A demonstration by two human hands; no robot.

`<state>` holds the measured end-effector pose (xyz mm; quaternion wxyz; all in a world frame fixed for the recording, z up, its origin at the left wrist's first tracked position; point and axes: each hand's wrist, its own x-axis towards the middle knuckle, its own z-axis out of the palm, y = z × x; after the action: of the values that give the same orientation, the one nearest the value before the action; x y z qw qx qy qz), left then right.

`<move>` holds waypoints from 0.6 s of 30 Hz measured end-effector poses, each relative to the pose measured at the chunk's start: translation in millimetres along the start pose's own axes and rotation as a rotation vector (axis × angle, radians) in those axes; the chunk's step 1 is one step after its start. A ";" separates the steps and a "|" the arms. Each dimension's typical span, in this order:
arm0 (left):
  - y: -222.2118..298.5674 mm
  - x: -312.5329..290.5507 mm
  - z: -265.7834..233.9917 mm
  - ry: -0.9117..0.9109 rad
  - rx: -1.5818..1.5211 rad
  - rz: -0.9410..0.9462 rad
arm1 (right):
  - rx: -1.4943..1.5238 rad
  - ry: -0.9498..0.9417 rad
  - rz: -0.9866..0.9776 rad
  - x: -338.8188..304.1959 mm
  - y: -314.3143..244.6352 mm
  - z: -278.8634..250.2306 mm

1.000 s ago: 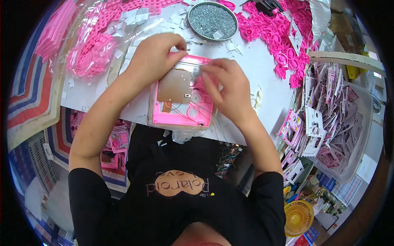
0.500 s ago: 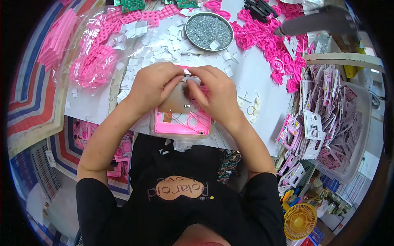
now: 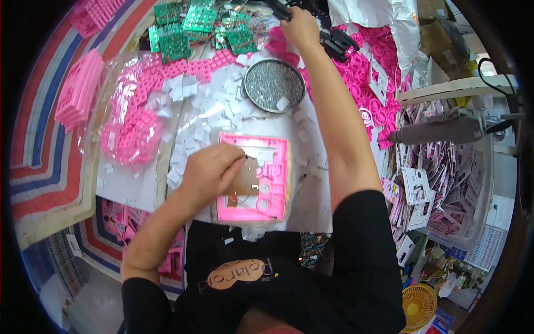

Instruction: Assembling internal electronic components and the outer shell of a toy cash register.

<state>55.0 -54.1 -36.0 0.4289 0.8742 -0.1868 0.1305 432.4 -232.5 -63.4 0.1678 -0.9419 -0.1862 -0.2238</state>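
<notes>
My left hand (image 3: pixel 210 171) is closed, thumb and fingers pinching the upper edge of a flat brown board (image 3: pixel 242 179). That board lies in an open pink plastic casing (image 3: pixel 278 167), which has a round ring and thin wires in its lower part. Stretched far forward, my right hand (image 3: pixel 302 29) is at a heap of black plastic parts (image 3: pixel 320 12) at the far edge. Its fingers are curled together; what they hold, if anything, is too small to make out.
A round tin (image 3: pixel 275 86) of small metal screws stands beyond the casing, with white paper squares (image 3: pixel 222 106) around it. Green circuit boards (image 3: pixel 198 19), pink keypads (image 3: pixel 133 133) in a bag and pink rings (image 3: pixel 384 55) surround it. A grey tool (image 3: pixel 436 131) hangs at right.
My right hand has left the board and reached forward to the black parts. My left hand stays on the board. The whole view has shifted, so the table sits lower.
</notes>
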 end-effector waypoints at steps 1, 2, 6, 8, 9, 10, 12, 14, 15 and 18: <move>-0.3 3.7 3.6 0.002 -0.025 0.003 | -0.121 -0.027 0.056 14.6 16.6 4.8; 0.5 7.5 6.4 -0.008 -0.047 0.001 | -0.123 -0.023 0.080 28.4 44.1 19.6; -2.0 -0.5 1.3 0.024 -0.003 -0.033 | -0.072 -0.014 0.117 33.0 37.1 51.3; -5.1 -2.3 -0.4 0.047 -0.008 -0.032 | 0.016 0.110 0.156 20.1 -7.2 27.9; -3.6 2.8 4.9 0.034 -0.042 -0.014 | -0.020 0.211 0.195 21.9 22.4 31.4; -5.5 0.7 3.2 0.046 -0.042 -0.029 | 0.160 0.215 0.167 8.9 -1.4 16.2; -9.9 -2.7 4.2 0.084 -0.032 -0.021 | 0.511 0.125 0.219 -35.9 -56.1 -49.1; -11.0 -8.2 2.6 0.105 -0.040 -0.075 | 0.740 0.102 0.220 -100.5 -100.3 -106.8; -9.5 -9.5 3.1 0.110 -0.058 -0.094 | 0.775 0.178 0.157 -134.0 -107.2 -124.4; -5.5 -14.7 5.9 0.194 -0.173 -0.211 | 1.078 -0.118 0.388 -233.6 -119.0 -194.3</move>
<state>44.7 -52.5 -49.1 0.5299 0.8320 -0.0623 0.1517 117.9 -270.4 15.1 0.6515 -0.7510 -0.1068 -0.0092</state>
